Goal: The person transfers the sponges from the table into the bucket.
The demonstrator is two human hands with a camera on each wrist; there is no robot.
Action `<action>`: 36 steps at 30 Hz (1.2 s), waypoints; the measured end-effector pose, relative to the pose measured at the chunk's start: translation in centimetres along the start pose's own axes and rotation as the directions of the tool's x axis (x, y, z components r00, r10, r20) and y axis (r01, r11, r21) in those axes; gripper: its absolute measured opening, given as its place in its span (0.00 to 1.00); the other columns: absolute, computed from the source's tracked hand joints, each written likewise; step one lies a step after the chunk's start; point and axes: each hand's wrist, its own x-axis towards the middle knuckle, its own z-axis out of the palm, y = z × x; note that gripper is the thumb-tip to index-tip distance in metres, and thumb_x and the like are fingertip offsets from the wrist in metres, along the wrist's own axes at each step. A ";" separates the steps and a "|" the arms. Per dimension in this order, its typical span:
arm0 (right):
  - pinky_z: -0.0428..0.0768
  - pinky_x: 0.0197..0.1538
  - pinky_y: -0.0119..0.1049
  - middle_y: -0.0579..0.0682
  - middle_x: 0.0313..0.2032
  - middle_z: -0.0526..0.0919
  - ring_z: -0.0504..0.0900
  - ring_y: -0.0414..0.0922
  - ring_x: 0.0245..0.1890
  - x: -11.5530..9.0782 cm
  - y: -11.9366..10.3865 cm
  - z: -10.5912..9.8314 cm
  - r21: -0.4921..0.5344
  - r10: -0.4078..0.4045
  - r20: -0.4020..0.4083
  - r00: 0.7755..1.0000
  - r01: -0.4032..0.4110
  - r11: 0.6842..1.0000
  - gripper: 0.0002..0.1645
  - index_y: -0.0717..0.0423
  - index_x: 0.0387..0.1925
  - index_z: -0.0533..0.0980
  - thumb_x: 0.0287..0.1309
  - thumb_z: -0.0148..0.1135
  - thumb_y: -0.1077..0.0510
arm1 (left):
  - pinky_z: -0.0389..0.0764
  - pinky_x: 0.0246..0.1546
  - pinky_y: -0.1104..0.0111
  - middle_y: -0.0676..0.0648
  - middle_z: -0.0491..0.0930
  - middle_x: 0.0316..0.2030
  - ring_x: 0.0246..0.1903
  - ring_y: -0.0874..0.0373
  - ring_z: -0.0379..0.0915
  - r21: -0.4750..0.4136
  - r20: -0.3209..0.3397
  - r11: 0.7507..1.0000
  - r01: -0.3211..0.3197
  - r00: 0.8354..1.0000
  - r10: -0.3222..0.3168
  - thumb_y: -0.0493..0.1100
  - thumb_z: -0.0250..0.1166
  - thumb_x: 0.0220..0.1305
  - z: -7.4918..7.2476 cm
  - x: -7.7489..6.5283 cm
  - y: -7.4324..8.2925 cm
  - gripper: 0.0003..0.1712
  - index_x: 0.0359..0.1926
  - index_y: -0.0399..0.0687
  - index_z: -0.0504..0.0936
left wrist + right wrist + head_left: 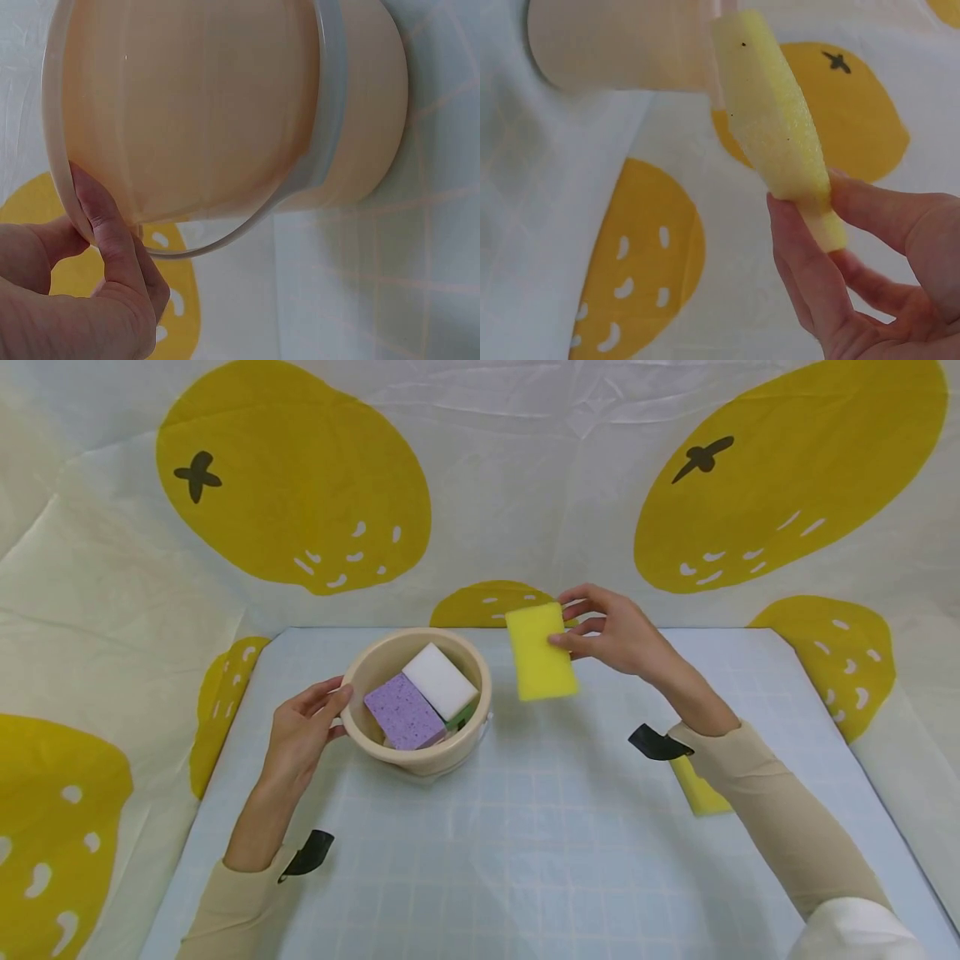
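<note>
My left hand (302,732) pinches the rim of a beige bucket (358,727) at its left side; the left wrist view shows thumb and fingers on either side of the rim (54,120). Inside the bucket lie a purple speckled sponge (405,712) and a white sponge (440,681), with a bit of a green one (462,717) showing beneath. To the right of the bucket, my right hand (618,633) holds a yellow sponge (538,656) up by its right edge, between thumb and fingers. In the right wrist view this sponge (769,112) overlaps the bucket's side.
A second yellow sponge (699,787) lies on the table at the right, partly hidden under my right sleeve. The pale blue gridded tabletop (525,860) runs back to a white curtain (517,485) with yellow fruit prints. The bucket's handle (217,244) hangs down its outside.
</note>
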 end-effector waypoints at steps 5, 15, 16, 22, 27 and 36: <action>0.89 0.44 0.40 0.60 0.55 0.77 0.84 0.55 0.48 0.7 -0.9 0.7 0.032 -0.015 0.032 0.999 0.014 0.999 0.33 0.61 0.64 0.70 0.61 0.74 0.61 | 0.86 0.41 0.73 0.44 0.78 0.61 0.45 0.61 0.79 -0.006 0.004 1.000 -0.001 1.000 0.001 0.57 0.70 0.67 0.0 0.0 0.0 0.37 0.71 0.46 0.75; 0.88 0.47 0.45 0.58 0.56 0.77 0.84 0.55 0.50 2.1 -2.8 2.5 0.086 -0.029 0.099 0.995 0.020 0.996 0.33 0.60 0.65 0.70 0.61 0.74 0.62 | 0.86 0.40 0.73 0.44 0.78 0.59 0.43 0.62 0.79 -0.032 0.015 0.999 -0.006 1.000 0.006 0.56 0.70 0.67 -0.1 0.0 0.0 0.37 0.71 0.44 0.74; 0.88 0.46 0.44 0.58 0.56 0.77 0.84 0.55 0.50 2.3 -2.9 2.7 0.082 -0.031 0.104 0.994 0.022 0.996 0.33 0.59 0.65 0.70 0.61 0.74 0.61 | 0.86 0.40 0.73 0.44 0.78 0.59 0.43 0.62 0.79 -0.032 0.013 0.999 -0.006 1.000 0.006 0.56 0.70 0.67 -0.1 0.0 0.1 0.37 0.70 0.44 0.74; 0.88 0.47 0.47 0.57 0.56 0.77 0.83 0.54 0.50 2.9 -3.5 4.0 0.101 -0.033 0.132 0.991 0.020 0.995 0.34 0.58 0.66 0.71 0.61 0.75 0.59 | 0.86 0.40 0.73 0.44 0.78 0.59 0.43 0.62 0.80 -0.030 0.012 0.999 -0.011 1.000 0.011 0.56 0.71 0.66 -0.1 0.1 0.0 0.37 0.70 0.44 0.75; 0.89 0.44 0.45 0.60 0.56 0.77 0.85 0.56 0.49 3.5 -3.8 5.4 0.155 -0.050 0.158 0.986 0.025 0.988 0.34 0.59 0.64 0.72 0.58 0.76 0.61 | 0.86 0.40 0.73 0.43 0.78 0.60 0.43 0.61 0.79 -0.027 0.010 1.000 -0.004 1.000 0.004 0.56 0.71 0.66 0.0 0.1 0.0 0.37 0.70 0.45 0.75; 0.89 0.43 0.43 0.59 0.55 0.78 0.85 0.55 0.48 4.7 -4.3 8.3 0.161 -0.077 0.229 0.970 0.040 0.986 0.34 0.60 0.64 0.72 0.59 0.76 0.61 | 0.86 0.40 0.73 0.43 0.78 0.60 0.45 0.58 0.79 -0.011 0.004 1.000 0.000 1.000 0.000 0.55 0.70 0.67 0.0 0.2 0.1 0.35 0.70 0.45 0.75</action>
